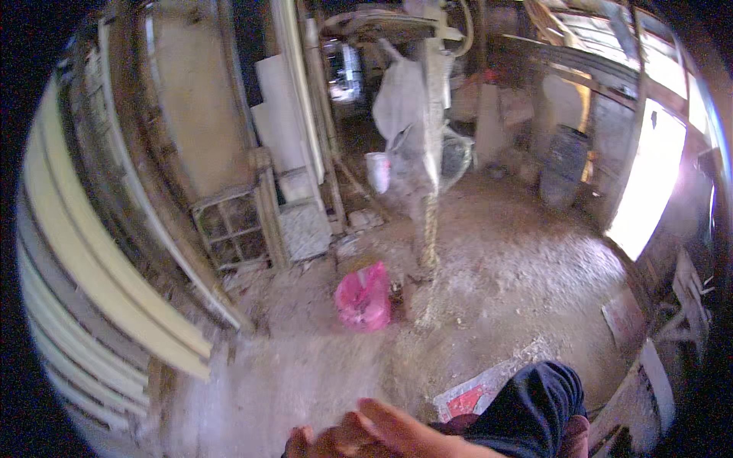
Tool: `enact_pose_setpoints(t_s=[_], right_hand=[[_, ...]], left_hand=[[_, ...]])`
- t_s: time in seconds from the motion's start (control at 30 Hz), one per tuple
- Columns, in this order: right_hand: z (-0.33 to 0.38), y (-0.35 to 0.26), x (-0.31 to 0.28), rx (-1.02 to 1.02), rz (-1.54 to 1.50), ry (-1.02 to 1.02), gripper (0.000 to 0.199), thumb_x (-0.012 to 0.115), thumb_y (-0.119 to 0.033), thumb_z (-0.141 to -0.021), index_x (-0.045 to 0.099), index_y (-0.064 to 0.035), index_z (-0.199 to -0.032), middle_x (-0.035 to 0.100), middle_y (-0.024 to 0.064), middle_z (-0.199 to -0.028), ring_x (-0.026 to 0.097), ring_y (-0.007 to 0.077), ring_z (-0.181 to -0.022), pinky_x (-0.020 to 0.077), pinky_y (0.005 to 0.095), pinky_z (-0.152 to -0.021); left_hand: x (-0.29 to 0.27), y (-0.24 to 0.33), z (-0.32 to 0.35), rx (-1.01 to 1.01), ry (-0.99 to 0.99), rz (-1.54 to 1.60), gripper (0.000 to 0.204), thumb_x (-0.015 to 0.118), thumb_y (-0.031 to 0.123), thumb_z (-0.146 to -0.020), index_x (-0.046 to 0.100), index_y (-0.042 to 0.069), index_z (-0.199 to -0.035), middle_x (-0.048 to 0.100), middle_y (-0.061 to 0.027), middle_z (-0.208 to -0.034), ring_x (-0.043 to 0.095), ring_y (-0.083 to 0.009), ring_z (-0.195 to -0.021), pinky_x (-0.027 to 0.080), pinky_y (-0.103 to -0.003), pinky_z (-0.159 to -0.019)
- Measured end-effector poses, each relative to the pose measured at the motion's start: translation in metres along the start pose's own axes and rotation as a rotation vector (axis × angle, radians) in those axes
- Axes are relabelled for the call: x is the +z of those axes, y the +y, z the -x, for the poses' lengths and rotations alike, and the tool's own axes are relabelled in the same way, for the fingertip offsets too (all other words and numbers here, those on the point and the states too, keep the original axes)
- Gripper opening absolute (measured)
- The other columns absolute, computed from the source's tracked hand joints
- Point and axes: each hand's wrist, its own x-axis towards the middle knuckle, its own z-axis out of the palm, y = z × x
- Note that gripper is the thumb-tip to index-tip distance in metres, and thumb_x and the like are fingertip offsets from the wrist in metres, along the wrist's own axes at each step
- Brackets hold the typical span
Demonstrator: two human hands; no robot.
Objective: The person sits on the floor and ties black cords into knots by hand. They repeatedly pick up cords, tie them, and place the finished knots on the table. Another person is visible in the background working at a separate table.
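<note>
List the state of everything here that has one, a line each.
Right hand: blurred, fingers bent; grip unclear
Pink bag: crumpled, on the floor; contents unclear
White bucket: upright; support unclear
Dark barrel: upright
Doorway: open, glaringly bright
Gridded frame: standing on edge

The right hand (385, 429) was cut off by the lower edge and blurred, and its grasp could not be made out. The inside of the pink bag (363, 299) was too blurred to be read. The red-marked sheet (466, 399) was partly hidden by the dark-clothed knee (542, 397), the pale boards (141, 320) were clipped by the rim, and the doorway (649, 179) was obscured by glare.
</note>
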Motion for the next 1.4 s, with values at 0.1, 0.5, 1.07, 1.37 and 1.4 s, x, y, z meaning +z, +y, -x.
enact_pose_setpoints(t_s=[0.1,0.5,1.07,1.37,1.4], right_hand=[[0.029,0.048,0.006,0.109,-0.017,-0.041,0.032,0.051,-0.027,-0.061,0.060,-0.0048,-0.082,0.050,0.0019,-0.068,0.051,0.0176,-0.068,0.0380,0.0339,-0.072],[0.458,0.264,0.330,1.617,-1.488,-0.036,0.031,0.047,-0.018,-0.088,0.049,0.0011,-0.111,0.056,0.0087,-0.111,0.051,0.0165,-0.102,0.0397,0.0283,-0.087],[0.231,0.730,0.204,1.427,-0.176,0.034,0.034,0.046,-0.030,-0.086,0.047,-0.0097,-0.113,0.057,0.0126,-0.107,0.055,0.0252,-0.099,0.0303,0.0500,-0.087],[0.250,0.724,0.196,1.083,-0.083,0.596,0.059,0.059,-0.033,-0.080,0.031,-0.0041,-0.124,0.034,0.0168,-0.124,0.036,0.0311,-0.113,0.0318,0.0387,-0.092],[0.247,0.733,0.189,1.070,0.040,0.614,0.066,0.060,-0.034,-0.079,0.027,-0.0036,-0.128,0.030,0.0180,-0.129,0.031,0.0329,-0.119,0.0283,0.0402,-0.096]], left_hand=[[-0.078,0.035,-0.146,0.429,0.309,-0.283,0.027,0.045,0.026,-0.081,0.056,0.008,-0.063,0.059,-0.0099,-0.063,0.057,-0.0250,-0.062,0.045,-0.040,-0.057],[-0.136,0.391,-0.331,0.248,-0.542,1.206,0.021,0.056,0.024,-0.083,0.055,0.010,-0.099,0.057,0.0025,-0.080,0.055,-0.0056,-0.067,0.042,-0.018,-0.059],[-0.234,0.714,-0.445,0.863,-0.137,1.050,0.070,0.065,0.039,-0.073,0.032,0.007,-0.126,0.042,-0.0100,-0.121,0.042,-0.0232,-0.108,0.033,-0.039,-0.091],[-0.260,0.860,-0.511,0.843,0.212,1.468,0.080,0.063,0.049,-0.069,0.020,0.013,-0.126,0.038,-0.0084,-0.102,0.042,-0.0205,-0.090,0.034,-0.038,-0.082],[-0.257,0.867,-0.517,0.806,0.279,1.538,0.069,0.060,0.046,-0.072,0.025,0.012,-0.120,0.036,-0.0050,-0.092,0.040,-0.0157,-0.077,0.035,-0.031,-0.071]])
